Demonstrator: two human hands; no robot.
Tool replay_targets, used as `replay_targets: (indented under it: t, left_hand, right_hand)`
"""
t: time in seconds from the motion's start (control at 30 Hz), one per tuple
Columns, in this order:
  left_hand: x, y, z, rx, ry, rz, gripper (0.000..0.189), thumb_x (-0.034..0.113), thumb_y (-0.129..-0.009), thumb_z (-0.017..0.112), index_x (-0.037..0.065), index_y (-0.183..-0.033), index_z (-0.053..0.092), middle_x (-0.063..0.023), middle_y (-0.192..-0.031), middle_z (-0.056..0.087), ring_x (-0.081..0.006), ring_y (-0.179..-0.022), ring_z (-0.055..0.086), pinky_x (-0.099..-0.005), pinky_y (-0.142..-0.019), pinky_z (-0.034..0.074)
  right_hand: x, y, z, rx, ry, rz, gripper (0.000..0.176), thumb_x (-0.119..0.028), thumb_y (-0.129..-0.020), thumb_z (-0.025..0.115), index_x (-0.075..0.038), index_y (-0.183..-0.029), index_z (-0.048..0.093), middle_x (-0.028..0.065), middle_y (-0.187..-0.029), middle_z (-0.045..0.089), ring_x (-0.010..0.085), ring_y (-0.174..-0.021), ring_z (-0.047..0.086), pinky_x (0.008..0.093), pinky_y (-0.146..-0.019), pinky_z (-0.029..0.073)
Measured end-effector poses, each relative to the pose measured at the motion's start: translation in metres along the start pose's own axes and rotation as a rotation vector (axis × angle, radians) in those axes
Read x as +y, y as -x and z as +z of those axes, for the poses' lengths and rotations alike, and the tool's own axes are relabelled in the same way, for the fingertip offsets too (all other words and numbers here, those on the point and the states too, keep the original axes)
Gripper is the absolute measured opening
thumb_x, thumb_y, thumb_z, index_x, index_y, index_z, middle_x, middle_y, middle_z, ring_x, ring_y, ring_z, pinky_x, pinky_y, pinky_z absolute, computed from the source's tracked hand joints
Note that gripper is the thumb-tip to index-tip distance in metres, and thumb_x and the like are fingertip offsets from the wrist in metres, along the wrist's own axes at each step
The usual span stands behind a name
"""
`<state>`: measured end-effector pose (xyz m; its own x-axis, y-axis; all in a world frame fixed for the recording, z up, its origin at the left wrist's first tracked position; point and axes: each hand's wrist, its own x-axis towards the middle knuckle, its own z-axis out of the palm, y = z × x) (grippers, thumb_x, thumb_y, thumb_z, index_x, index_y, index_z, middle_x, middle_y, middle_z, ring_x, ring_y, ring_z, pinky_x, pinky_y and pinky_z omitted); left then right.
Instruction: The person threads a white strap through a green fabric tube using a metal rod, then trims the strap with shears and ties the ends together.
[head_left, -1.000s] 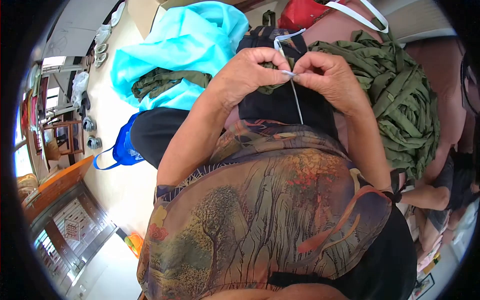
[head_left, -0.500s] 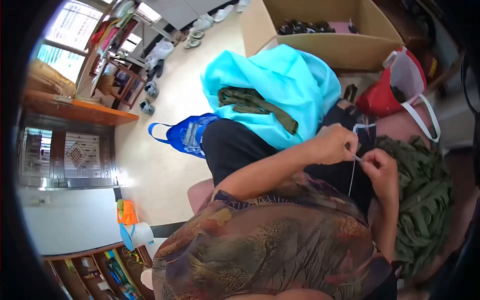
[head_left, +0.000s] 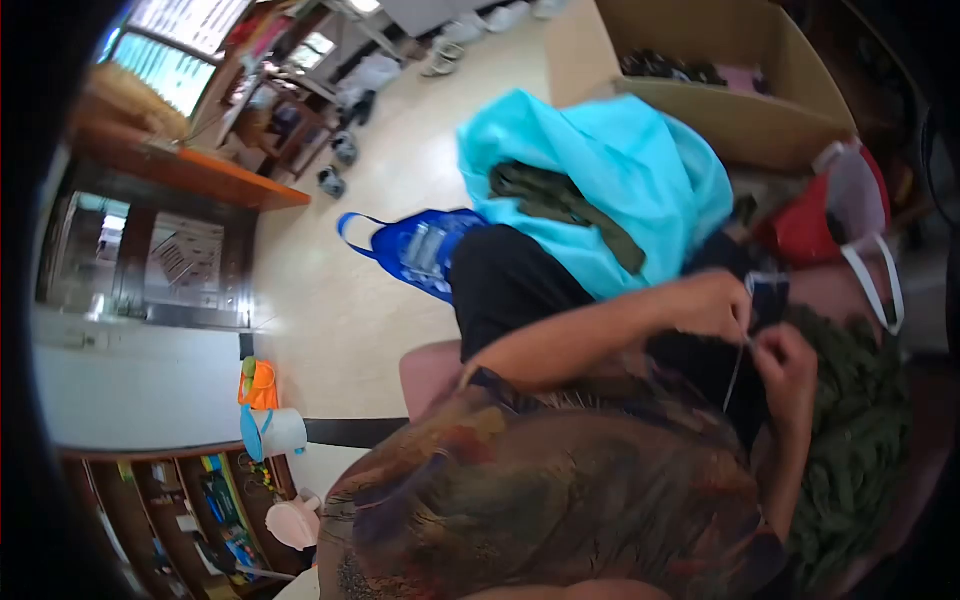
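Pale floor (head_left: 330, 290) beyond; left hand (head_left: 722, 307) and right hand (head_left: 782, 362), fingers nearly closed, pinch a white cord (head_left: 734, 378)

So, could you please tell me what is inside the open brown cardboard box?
Inside the open brown cardboard box, small dark items and a pale pink patch show, too blurred to identify. The near wall hides whatever lies lower down.
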<state>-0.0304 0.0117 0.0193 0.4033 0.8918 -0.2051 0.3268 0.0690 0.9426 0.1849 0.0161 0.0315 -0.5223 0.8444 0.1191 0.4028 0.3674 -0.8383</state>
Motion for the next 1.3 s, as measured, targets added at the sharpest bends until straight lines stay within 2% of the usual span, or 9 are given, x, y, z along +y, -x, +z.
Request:
replay_targets:
  t: [0.1,0.13,0.3,0.63,0.83,0.97,1.03,1.07,1.3]
  left_hand:
    - [-0.030,0.001,-0.015,0.172,-0.081,0.260,0.015,0.017,-0.071,0.078,0.005,-0.074,0.070,-0.0065,-0.066,0.066,-0.0121,-0.060,0.063,-0.0308,-0.055,0.051]
    - [-0.018,0.009,-0.022,0.129,0.049,0.106,0.017,0.017,-0.070,0.080,0.005,-0.075,0.069,-0.0047,-0.066,0.065,-0.0106,-0.060,0.060,-0.0293,-0.055,0.050]
    - [-0.006,0.005,0.008,-0.047,0.234,-0.104,0.008,0.004,-0.080,0.072,0.005,-0.080,0.064,0.0023,-0.075,0.061,-0.0062,-0.071,0.056,-0.0203,-0.065,0.045]
    - [-0.013,0.010,0.009,-0.066,0.419,-0.113,0.008,0.010,-0.083,0.072,0.005,-0.086,0.068,0.0033,-0.080,0.063,-0.0052,-0.074,0.055,-0.0202,-0.071,0.043]
    - [-0.009,0.011,0.010,-0.015,0.339,-0.099,0.011,0.014,-0.082,0.073,0.006,-0.088,0.069,0.0037,-0.082,0.063,-0.0059,-0.077,0.055,-0.0206,-0.073,0.042]
    - [-0.008,0.016,0.008,0.063,0.317,-0.096,0.012,0.013,-0.081,0.074,0.005,-0.088,0.069,0.0037,-0.084,0.064,-0.0062,-0.079,0.056,-0.0208,-0.074,0.042]
    - [-0.005,0.016,0.009,0.067,0.351,-0.077,0.011,0.012,-0.082,0.073,0.005,-0.088,0.068,0.0038,-0.084,0.064,-0.0062,-0.079,0.057,-0.0206,-0.075,0.043]
    - [-0.008,0.015,0.011,0.060,0.363,-0.058,0.009,0.011,-0.083,0.072,0.005,-0.089,0.067,0.0038,-0.084,0.064,-0.0060,-0.079,0.058,-0.0207,-0.075,0.043]
    - [-0.001,0.005,0.028,0.097,0.405,-0.100,0.005,0.005,-0.082,0.071,0.003,-0.085,0.068,0.0009,-0.079,0.065,-0.0068,-0.074,0.058,-0.0204,-0.071,0.044]
  right_hand:
    - [-0.002,-0.018,0.004,0.003,-0.045,-0.044,0.008,-0.004,-0.075,0.064,0.000,-0.081,0.061,0.0068,-0.074,0.057,0.0148,-0.067,0.055,0.0275,-0.062,0.043]
    - [-0.009,-0.020,-0.001,-0.007,-0.025,-0.040,0.009,-0.004,-0.076,0.065,0.000,-0.082,0.061,0.0064,-0.074,0.057,0.0140,-0.067,0.054,0.0272,-0.062,0.043]
    - [0.003,0.015,-0.023,-0.027,-0.242,0.195,0.006,-0.007,-0.083,0.066,-0.001,-0.082,0.063,-0.0024,-0.072,0.057,0.0058,-0.069,0.050,0.0221,-0.063,0.039]
    - [0.017,0.020,-0.029,-0.052,-0.380,0.333,0.006,-0.008,-0.082,0.067,-0.003,-0.081,0.065,-0.0062,-0.073,0.055,0.0031,-0.070,0.047,0.0195,-0.063,0.036]
    - [0.014,0.009,-0.017,-0.093,-0.275,0.273,0.009,-0.011,-0.082,0.068,-0.003,-0.082,0.064,-0.0067,-0.070,0.052,0.0040,-0.066,0.045,0.0217,-0.060,0.037]
    - [0.021,0.001,-0.010,-0.120,-0.137,0.076,0.009,-0.009,-0.085,0.066,-0.003,-0.091,0.064,-0.0067,-0.076,0.055,0.0028,-0.068,0.047,0.0193,-0.060,0.037]
    - [0.020,0.013,-0.016,-0.013,-0.281,0.042,0.012,-0.007,-0.085,0.066,-0.003,-0.096,0.064,-0.0056,-0.080,0.058,0.0033,-0.070,0.049,0.0196,-0.063,0.041]
    - [0.012,0.025,-0.026,0.100,-0.174,0.004,0.014,-0.006,-0.087,0.066,-0.004,-0.100,0.064,-0.0048,-0.084,0.060,0.0035,-0.071,0.050,0.0197,-0.064,0.043]
    - [0.021,0.167,-0.095,0.261,-0.076,0.637,0.007,-0.009,-0.087,0.061,-0.002,-0.087,0.061,-0.0040,-0.072,0.056,0.0053,-0.066,0.050,0.0239,-0.060,0.043]
